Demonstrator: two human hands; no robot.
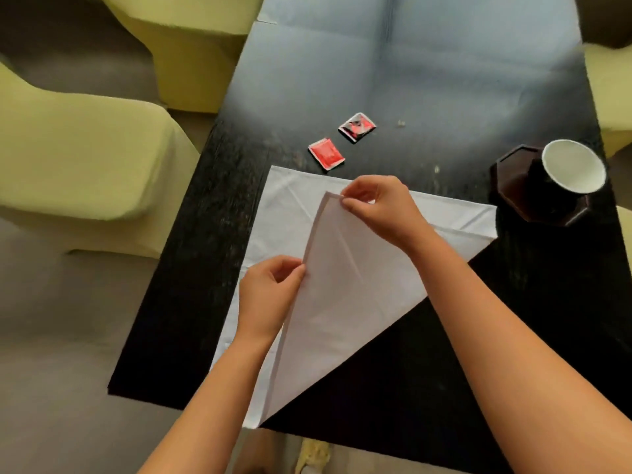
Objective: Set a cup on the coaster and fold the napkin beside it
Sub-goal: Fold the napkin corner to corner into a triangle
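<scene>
A white cloth napkin point(345, 295) lies on the black table point(427, 378), one corner turned over diagonally across the rest. My right hand point(379, 208) pinches the tip of that turned corner near the napkin's far edge. My left hand point(270, 294) pinches the flap's left hem lower down. To the right, a black cup with a white inside point(564, 174) stands on a dark octagonal coaster point(513, 193), just beyond the napkin's right corner.
Two small red sachets point(326, 153) point(356, 127) lie beyond the napkin's far edge. Yellow-green upholstered chairs point(75, 155) stand to the left of the table, and more at the right edge point(612, 97). The table's far half shows a pale glare.
</scene>
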